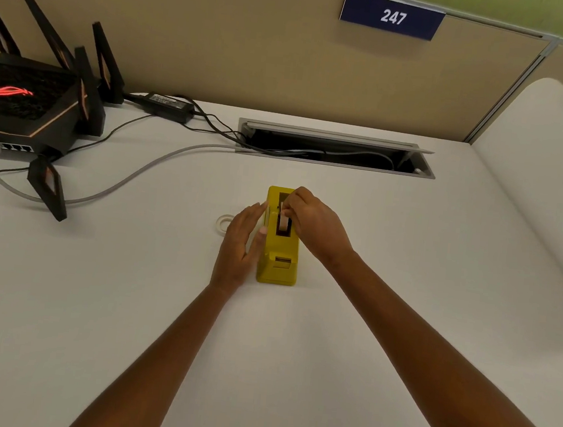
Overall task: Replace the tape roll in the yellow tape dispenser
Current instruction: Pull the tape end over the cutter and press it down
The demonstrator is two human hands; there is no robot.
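The yellow tape dispenser (278, 247) stands on the white desk, its cutter end toward me. A whitish tape roll (284, 221) sits upright in the dispenser's slot, and my right hand (313, 225) pinches its top from the right. My left hand (241, 244) lies flat against the dispenser's left side, fingers straight, thumb on the top edge. A second, pale tape ring (223, 223) lies flat on the desk just left of my left hand, partly hidden by it.
A black router (26, 102) with antennas stands at the far left, with its power brick (170, 104) and cables (147, 166) running to an open cable hatch (334, 148) behind the dispenser. A beige partition closes off the back.
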